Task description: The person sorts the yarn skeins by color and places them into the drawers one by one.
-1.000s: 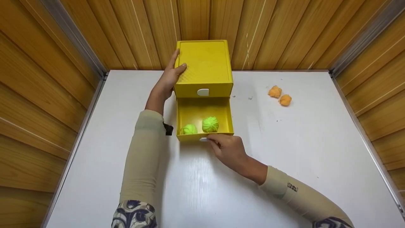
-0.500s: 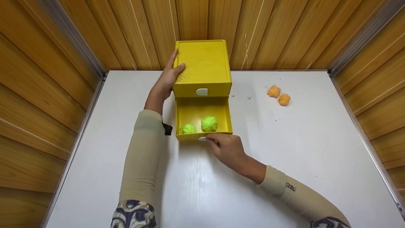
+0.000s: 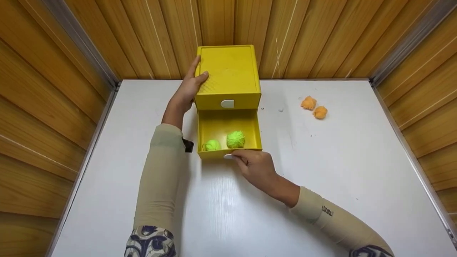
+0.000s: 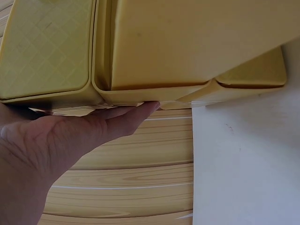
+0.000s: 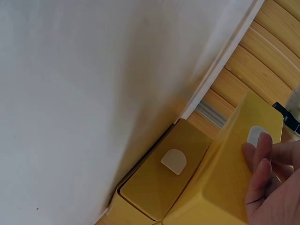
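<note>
A yellow drawer box (image 3: 228,69) stands at the back of the table, with one drawer (image 3: 228,119) pulled out toward the front. My left hand (image 3: 188,88) rests against the box's left side. Its thumb lies on the top edge, while the left wrist view shows its fingers stretched along the side wall. With curled fingers my right hand (image 3: 259,167) pinches the white handle (image 5: 256,135) on the pulled-out drawer's front. Inside that drawer lie two lime-green balls (image 3: 235,139), both close to its front wall. Their material is unclear.
Two crumpled orange balls (image 3: 320,112) lie on the white table (image 3: 342,160) to the right. Another drawer front with a white handle (image 5: 174,161) is closed beneath the pulled-out one. Wood-patterned walls (image 3: 303,39) enclose the table at the back and sides.
The whole head view has shifted very slightly. Both hands, the drawer and the balls keep their places relative to each other.
</note>
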A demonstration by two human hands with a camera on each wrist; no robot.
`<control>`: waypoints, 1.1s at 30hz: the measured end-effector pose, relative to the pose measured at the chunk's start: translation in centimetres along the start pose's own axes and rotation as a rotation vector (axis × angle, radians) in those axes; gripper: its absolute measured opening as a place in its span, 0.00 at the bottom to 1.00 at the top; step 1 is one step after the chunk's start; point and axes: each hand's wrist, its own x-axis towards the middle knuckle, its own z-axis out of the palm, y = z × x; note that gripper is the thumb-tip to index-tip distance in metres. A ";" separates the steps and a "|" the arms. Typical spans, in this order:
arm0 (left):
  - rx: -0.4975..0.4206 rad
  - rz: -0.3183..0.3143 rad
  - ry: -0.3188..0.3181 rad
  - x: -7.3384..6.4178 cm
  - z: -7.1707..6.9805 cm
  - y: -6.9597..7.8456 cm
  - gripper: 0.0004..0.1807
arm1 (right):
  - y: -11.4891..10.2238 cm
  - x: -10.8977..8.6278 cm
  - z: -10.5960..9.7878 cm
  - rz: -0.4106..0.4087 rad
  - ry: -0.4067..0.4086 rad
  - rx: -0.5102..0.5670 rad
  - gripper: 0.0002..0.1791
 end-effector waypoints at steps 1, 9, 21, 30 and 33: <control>0.000 0.001 0.000 0.0 0.0 0.0 0.38 | 0.0 0.0 0.0 0.000 0.001 0.002 0.02; -0.016 0.010 -0.005 0.0 -0.1 0.2 0.39 | -0.1 0.3 -0.1 -0.003 -0.002 -0.003 0.03; 0.034 0.001 0.006 -0.1 -0.3 0.1 0.39 | 0.1 1.2 0.2 0.000 0.001 -0.042 0.03; 0.055 -0.010 0.007 -0.1 -0.3 0.1 0.39 | 0.5 2.1 0.2 0.028 -0.019 -0.046 0.02; 0.062 -0.017 0.005 -0.1 -0.4 0.1 0.40 | 0.7 2.4 0.2 0.037 -0.020 -0.041 0.02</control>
